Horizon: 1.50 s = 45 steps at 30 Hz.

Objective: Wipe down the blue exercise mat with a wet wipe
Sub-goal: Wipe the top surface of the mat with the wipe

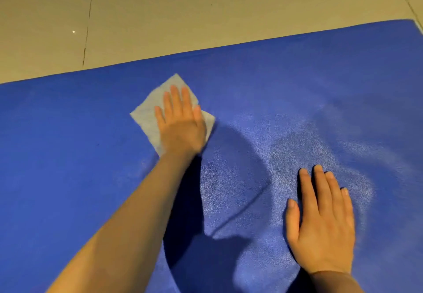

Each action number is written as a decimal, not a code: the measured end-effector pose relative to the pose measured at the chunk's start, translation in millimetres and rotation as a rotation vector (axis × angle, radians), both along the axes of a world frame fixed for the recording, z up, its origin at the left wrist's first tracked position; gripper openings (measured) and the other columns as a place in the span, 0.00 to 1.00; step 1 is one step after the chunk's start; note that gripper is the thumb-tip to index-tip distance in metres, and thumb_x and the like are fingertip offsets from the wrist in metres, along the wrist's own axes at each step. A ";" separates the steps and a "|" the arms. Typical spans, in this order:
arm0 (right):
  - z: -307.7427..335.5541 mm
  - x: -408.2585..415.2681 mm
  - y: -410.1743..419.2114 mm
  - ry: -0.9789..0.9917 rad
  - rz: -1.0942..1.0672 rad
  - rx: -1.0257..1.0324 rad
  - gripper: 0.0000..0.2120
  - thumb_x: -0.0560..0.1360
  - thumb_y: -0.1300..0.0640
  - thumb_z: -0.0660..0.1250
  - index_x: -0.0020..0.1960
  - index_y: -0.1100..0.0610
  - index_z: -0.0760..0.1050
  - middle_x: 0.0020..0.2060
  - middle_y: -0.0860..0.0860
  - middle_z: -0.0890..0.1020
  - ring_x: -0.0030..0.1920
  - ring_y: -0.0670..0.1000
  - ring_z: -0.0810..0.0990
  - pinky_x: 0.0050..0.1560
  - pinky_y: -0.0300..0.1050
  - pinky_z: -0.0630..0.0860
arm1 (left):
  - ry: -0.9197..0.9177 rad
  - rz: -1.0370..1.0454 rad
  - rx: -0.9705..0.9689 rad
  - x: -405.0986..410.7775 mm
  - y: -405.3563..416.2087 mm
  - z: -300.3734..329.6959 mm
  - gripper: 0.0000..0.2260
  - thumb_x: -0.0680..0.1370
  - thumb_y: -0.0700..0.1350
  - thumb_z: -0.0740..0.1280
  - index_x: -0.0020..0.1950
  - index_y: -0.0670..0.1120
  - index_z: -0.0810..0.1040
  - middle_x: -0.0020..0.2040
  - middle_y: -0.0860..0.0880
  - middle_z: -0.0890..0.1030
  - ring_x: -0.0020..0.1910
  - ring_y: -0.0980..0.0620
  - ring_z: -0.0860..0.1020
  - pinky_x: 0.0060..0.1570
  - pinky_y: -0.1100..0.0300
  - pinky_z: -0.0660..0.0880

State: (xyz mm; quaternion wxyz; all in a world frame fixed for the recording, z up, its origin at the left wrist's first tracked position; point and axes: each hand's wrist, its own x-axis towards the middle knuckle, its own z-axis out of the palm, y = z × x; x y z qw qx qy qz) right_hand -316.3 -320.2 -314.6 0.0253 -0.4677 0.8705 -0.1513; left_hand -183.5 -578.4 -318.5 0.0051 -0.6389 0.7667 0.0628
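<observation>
Mat (68, 155), blue, covers the tiled floor (160, 18) and fills most of the view. Left hand (180, 128) presses the white wipe (146, 116) flat near the far edge, fingers straight; right hand (320, 221) rests palm-down nearer, fingers straight, holding nothing.

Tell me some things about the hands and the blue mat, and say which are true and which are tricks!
1. The left hand presses flat on the white wipe. True.
2. The wipe lies on the tiled floor. False: it lies on the blue mat, near its far edge.
3. The right hand rests flat on the mat with nothing under it. True.
4. The right hand holds a spray bottle. False: it holds nothing.
5. The wipe is scrunched into a ball. False: it lies spread flat under the fingers.
</observation>
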 end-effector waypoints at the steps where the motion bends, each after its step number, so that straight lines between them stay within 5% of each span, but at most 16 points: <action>1: 0.6 -1.2 -0.4 -0.003 0.002 -0.007 0.28 0.77 0.48 0.53 0.72 0.62 0.70 0.72 0.62 0.69 0.72 0.62 0.64 0.72 0.60 0.57 | -0.014 -0.147 -0.014 -19.4 21.8 -2.0 0.30 0.80 0.53 0.39 0.81 0.44 0.47 0.81 0.42 0.50 0.80 0.43 0.50 0.74 0.43 0.49; 5: -4.8 -2.9 0.6 -0.008 -0.004 -0.064 0.28 0.76 0.49 0.54 0.71 0.62 0.71 0.71 0.62 0.70 0.71 0.63 0.65 0.71 0.61 0.58 | 0.081 -0.653 -0.027 -60.0 99.7 -3.1 0.27 0.81 0.53 0.49 0.78 0.47 0.64 0.78 0.47 0.63 0.77 0.46 0.61 0.74 0.45 0.52; 8: -4.9 -1.8 -0.1 -0.007 0.006 -0.051 0.28 0.77 0.49 0.53 0.72 0.62 0.70 0.72 0.61 0.69 0.72 0.62 0.64 0.72 0.61 0.57 | 0.106 -0.824 0.004 -49.5 69.3 -9.9 0.25 0.81 0.56 0.52 0.76 0.50 0.68 0.76 0.49 0.67 0.75 0.48 0.66 0.73 0.47 0.57; 10: -2.6 -2.5 -0.2 -0.019 0.009 -0.039 0.28 0.77 0.49 0.53 0.73 0.61 0.69 0.72 0.61 0.69 0.73 0.62 0.63 0.73 0.59 0.54 | 0.126 -0.668 -0.066 -35.3 21.6 -9.5 0.27 0.80 0.59 0.52 0.77 0.51 0.67 0.77 0.48 0.66 0.76 0.47 0.64 0.74 0.45 0.57; 14: -1.7 -2.0 1.4 -0.015 -0.001 -0.017 0.28 0.77 0.48 0.53 0.73 0.61 0.68 0.72 0.60 0.68 0.73 0.61 0.63 0.74 0.56 0.52 | 0.046 -0.084 0.023 -17.7 -75.5 4.8 0.27 0.84 0.59 0.47 0.81 0.51 0.48 0.82 0.49 0.48 0.80 0.48 0.47 0.76 0.47 0.44; 17: -3.7 -1.3 0.5 -0.001 -0.002 -0.027 0.29 0.77 0.47 0.53 0.72 0.61 0.69 0.72 0.60 0.69 0.73 0.61 0.64 0.74 0.55 0.52 | 0.070 0.097 0.050 -33.3 -92.5 8.6 0.26 0.85 0.54 0.45 0.82 0.48 0.46 0.82 0.47 0.45 0.80 0.47 0.44 0.77 0.45 0.41; 19: -2.9 -3.4 -1.6 -0.004 -0.006 -0.034 0.28 0.77 0.47 0.53 0.72 0.61 0.70 0.72 0.60 0.69 0.73 0.61 0.64 0.75 0.54 0.51 | 0.054 0.022 0.033 -67.7 -72.2 7.6 0.25 0.86 0.52 0.45 0.81 0.45 0.44 0.82 0.47 0.45 0.80 0.46 0.44 0.76 0.44 0.42; 24: -3.6 -1.7 -0.2 0.014 -0.002 -0.049 0.28 0.77 0.48 0.54 0.72 0.61 0.71 0.71 0.60 0.70 0.72 0.61 0.65 0.72 0.58 0.56 | 0.036 -0.646 0.035 -161.8 30.4 5.4 0.25 0.85 0.51 0.46 0.81 0.49 0.45 0.82 0.50 0.45 0.80 0.49 0.43 0.76 0.49 0.39; 27: -4.8 -3.9 -0.1 0.010 0.001 -0.048 0.28 0.77 0.48 0.54 0.72 0.61 0.70 0.71 0.60 0.70 0.72 0.60 0.65 0.73 0.56 0.55 | 0.024 -0.791 0.072 -163.1 18.2 5.8 0.25 0.85 0.54 0.47 0.81 0.51 0.46 0.82 0.51 0.46 0.80 0.51 0.44 0.76 0.52 0.40; 33: -4.7 -3.4 1.6 0.012 0.008 -0.016 0.28 0.77 0.48 0.54 0.73 0.60 0.69 0.72 0.59 0.69 0.73 0.59 0.63 0.75 0.54 0.52 | 0.064 -0.313 0.046 -63.3 -60.8 10.9 0.25 0.85 0.54 0.47 0.81 0.52 0.47 0.82 0.50 0.47 0.80 0.51 0.46 0.76 0.48 0.44; 39: -5.5 -4.9 1.2 -0.008 0.003 0.000 0.28 0.77 0.48 0.54 0.73 0.60 0.69 0.72 0.60 0.69 0.74 0.59 0.62 0.75 0.54 0.50 | 0.019 0.094 0.033 0.5 -26.4 8.4 0.24 0.86 0.50 0.47 0.81 0.47 0.46 0.82 0.46 0.46 0.80 0.45 0.47 0.76 0.45 0.46; 42: -6.3 -4.8 2.1 0.005 0.013 -0.012 0.28 0.77 0.49 0.55 0.73 0.60 0.69 0.72 0.60 0.69 0.73 0.60 0.64 0.74 0.56 0.53 | -0.052 -0.148 0.044 -57.8 23.0 3.0 0.26 0.85 0.49 0.47 0.81 0.43 0.44 0.81 0.40 0.44 0.79 0.38 0.46 0.75 0.39 0.49; 45: -5.1 -5.2 0.7 0.004 0.007 -0.052 0.27 0.77 0.49 0.55 0.72 0.61 0.70 0.71 0.60 0.70 0.72 0.61 0.65 0.73 0.58 0.56 | 0.073 -0.555 -0.086 -116.6 76.9 -10.3 0.25 0.84 0.50 0.43 0.77 0.42 0.63 0.77 0.41 0.64 0.76 0.39 0.62 0.72 0.39 0.61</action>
